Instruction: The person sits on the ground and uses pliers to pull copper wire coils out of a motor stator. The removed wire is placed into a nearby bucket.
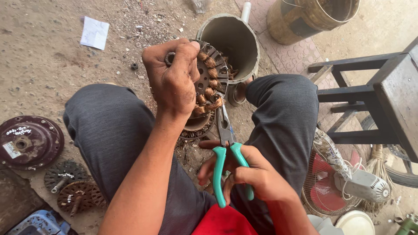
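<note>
- The stator [209, 82], a dark round core wound with copper coils [208, 78], is held up on edge between the person's knees, just in front of a grey pot [235, 41].
- The left hand [172, 76] is clenched tight over the stator's near rim, knuckles up, covering part of its hub.
- The right hand [252, 174], below the stator, is closed round the green handles of the pliers [226, 143]; the metal nose points up and bites at the lowest coil on the stator's right edge.
- How far along (a judgement from what shows): a full arc of coils still sits in the slots on the right side, so most of the copper looks yet to come off; the part behind the left hand is hidden.
- Under the stator, more round motor parts [196, 126] lie on the dirt floor [43, 65].
- Left of the stator, well apart: a maroon cover [28, 141] and two rotors [72, 187].
- Right of the stator: a wooden stool [383, 95], with a fan [344, 182] on its side below it.
- Beyond the pot, a brass-coloured bucket [313, 17]; far left of it, a scrap of paper [94, 32].
</note>
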